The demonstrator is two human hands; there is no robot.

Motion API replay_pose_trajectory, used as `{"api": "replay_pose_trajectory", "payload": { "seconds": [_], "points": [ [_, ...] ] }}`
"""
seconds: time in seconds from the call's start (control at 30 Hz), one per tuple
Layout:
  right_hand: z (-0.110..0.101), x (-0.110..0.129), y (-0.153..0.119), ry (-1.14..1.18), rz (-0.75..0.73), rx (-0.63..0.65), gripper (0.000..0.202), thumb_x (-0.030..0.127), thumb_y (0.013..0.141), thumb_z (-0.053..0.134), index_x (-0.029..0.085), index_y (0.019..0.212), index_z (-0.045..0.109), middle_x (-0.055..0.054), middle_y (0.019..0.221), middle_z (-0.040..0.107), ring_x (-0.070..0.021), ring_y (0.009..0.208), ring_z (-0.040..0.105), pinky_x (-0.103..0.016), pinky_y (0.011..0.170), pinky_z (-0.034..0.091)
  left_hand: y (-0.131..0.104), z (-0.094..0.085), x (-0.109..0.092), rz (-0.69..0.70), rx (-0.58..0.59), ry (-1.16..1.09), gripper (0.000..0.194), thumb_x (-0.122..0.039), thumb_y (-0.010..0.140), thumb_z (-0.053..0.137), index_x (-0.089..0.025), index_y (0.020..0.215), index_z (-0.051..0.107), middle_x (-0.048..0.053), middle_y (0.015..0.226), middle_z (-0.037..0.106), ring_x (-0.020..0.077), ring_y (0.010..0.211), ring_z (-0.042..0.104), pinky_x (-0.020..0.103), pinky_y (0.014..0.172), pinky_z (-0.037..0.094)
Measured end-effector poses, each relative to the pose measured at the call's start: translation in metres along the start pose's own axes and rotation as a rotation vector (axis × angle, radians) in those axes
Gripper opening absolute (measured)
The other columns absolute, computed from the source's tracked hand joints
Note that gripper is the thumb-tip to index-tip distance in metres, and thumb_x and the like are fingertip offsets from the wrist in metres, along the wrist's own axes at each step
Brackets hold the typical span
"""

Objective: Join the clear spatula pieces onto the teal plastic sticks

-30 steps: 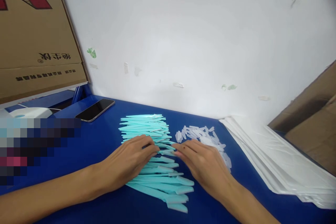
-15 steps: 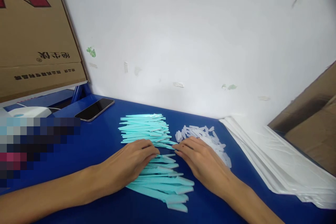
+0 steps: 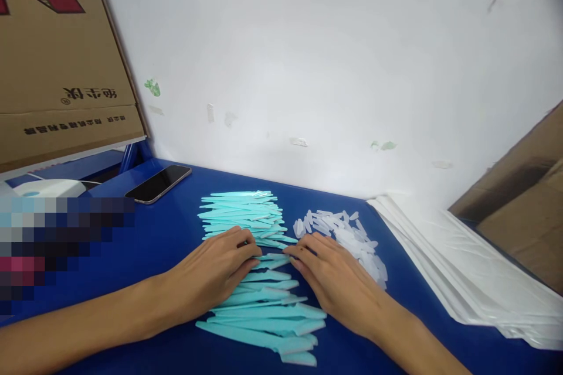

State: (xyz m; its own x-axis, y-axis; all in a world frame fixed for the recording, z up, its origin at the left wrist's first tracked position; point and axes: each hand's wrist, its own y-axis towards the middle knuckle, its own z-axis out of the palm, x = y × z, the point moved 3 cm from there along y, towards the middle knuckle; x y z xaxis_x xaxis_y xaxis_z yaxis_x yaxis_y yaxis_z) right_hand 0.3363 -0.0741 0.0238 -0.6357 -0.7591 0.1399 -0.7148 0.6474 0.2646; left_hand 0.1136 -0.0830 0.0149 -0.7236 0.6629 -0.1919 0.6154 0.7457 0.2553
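Between my left hand (image 3: 220,266) and my right hand (image 3: 332,278) lies a turquoise eyebrow razor (image 3: 275,258). The left fingers pinch its handle, mostly hidden under that hand. My right fingertips close at its blade end; whether a cover is in them is hidden. Below the hands a loose row of turquoise razors (image 3: 268,310) lies with blade ends to the right, partly under my left hand. Beyond them is a denser pile of similar razors (image 3: 241,211). Past my right hand, a heap of small translucent blade covers (image 3: 347,231) lies on the blue table (image 3: 167,228).
A phone (image 3: 159,183) lies at the back left, near a white device (image 3: 53,187). A large cardboard box (image 3: 65,58) stands on the left. White plastic sheets or bags (image 3: 457,269) are stacked on the right, beside another carton (image 3: 523,217). A white wall (image 3: 281,70) borders the table.
Both hands have shifted slightly; the right fingertips moved a little left and toward me. The near row of razors has spread toward me, and another razor shows at its top.
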Motion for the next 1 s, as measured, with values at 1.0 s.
{"api": "replay_pose_trajectory", "payload": {
  "seconds": [1.0],
  "points": [
    [0.007,-0.048,-0.009,-0.244,0.045,-0.023,0.046,0.025,0.107,0.040,0.016,0.152,0.045,-0.010,0.149,0.058,-0.0275,0.140,0.050,-0.051,0.113,0.044,0.005,-0.003,0.038,-0.126,-0.065,0.262,0.015,-0.019,0.105,0.044,-0.019,0.109,0.059,0.009,0.105,0.055,0.0218,0.088,0.051,0.026,0.057,0.033]
  ]
}}
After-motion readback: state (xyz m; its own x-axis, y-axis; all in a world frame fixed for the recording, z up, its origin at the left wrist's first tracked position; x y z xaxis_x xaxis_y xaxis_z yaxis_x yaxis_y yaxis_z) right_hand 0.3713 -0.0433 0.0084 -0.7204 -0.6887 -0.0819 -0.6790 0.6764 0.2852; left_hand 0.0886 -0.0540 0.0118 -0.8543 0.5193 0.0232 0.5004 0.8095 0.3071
